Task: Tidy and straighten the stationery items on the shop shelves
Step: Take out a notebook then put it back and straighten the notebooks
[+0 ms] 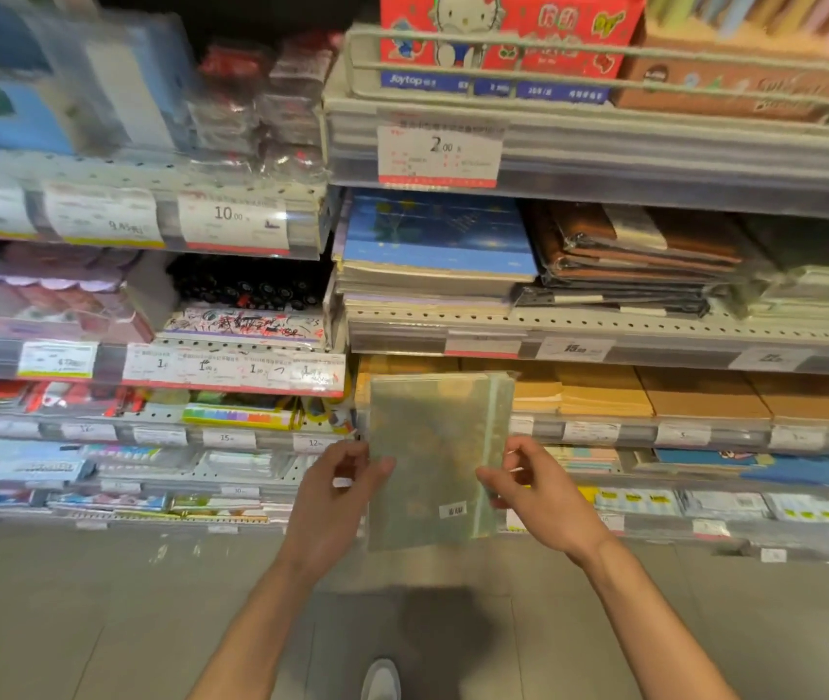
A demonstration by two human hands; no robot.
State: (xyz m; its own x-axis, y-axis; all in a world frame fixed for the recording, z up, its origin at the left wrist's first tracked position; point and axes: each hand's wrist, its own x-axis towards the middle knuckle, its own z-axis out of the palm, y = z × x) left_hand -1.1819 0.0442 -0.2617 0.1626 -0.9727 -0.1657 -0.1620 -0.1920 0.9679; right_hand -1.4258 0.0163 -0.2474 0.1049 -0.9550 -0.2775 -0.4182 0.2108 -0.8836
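A pack of clear greenish plastic sleeves [432,457] with a small barcode sticker stands upright in the air in front of the shelves. My left hand [337,492] pinches its left edge with thumb and fingers. My right hand [533,487] grips its right edge, near the punched strip. Behind the pack lie stacks of brown envelopes [655,396] on a shelf with price tags along its front.
Blue notebooks [437,245] and wrapped brown notebooks [644,250] fill the shelf above. To the left are a scribbled test pad [246,325] and colourful packs [241,414]. Red boxes [508,37] sit behind a wire rail on top. The grey tiled floor [99,598] lies below.
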